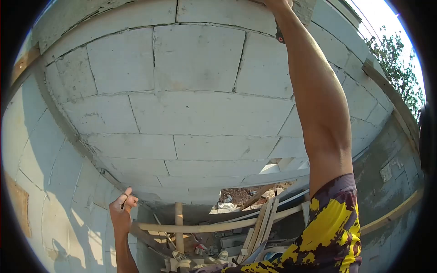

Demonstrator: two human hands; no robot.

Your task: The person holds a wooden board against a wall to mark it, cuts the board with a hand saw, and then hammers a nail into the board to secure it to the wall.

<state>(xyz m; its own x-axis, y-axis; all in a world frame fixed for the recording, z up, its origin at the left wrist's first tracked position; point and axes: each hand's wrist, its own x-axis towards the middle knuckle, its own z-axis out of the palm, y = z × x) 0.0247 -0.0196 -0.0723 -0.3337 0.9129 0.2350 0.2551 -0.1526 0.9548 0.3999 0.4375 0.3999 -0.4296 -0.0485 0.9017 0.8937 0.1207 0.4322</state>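
My right arm reaches up along the block wall (195,59). Only the lower part of my right hand (278,2) shows at the top edge, with its fingers out of frame. Behind that forearm, a dark object with a red ring at its end (280,38) is partly hidden; whether the hand holds it cannot be seen. My left hand (122,207) is raised at the lower left, near the wall corner. Its fingers are curled closed, with a small dark spot between them that is too small to name.
Below, a wooden pole (205,227) crosses in front of the wall, beside an upright post (179,223) and leaning planks (261,225). My shoes (182,258) stand among boards and rubble. An opening (250,196) low in the wall shows reddish soil. A curved board (396,98) is at right.
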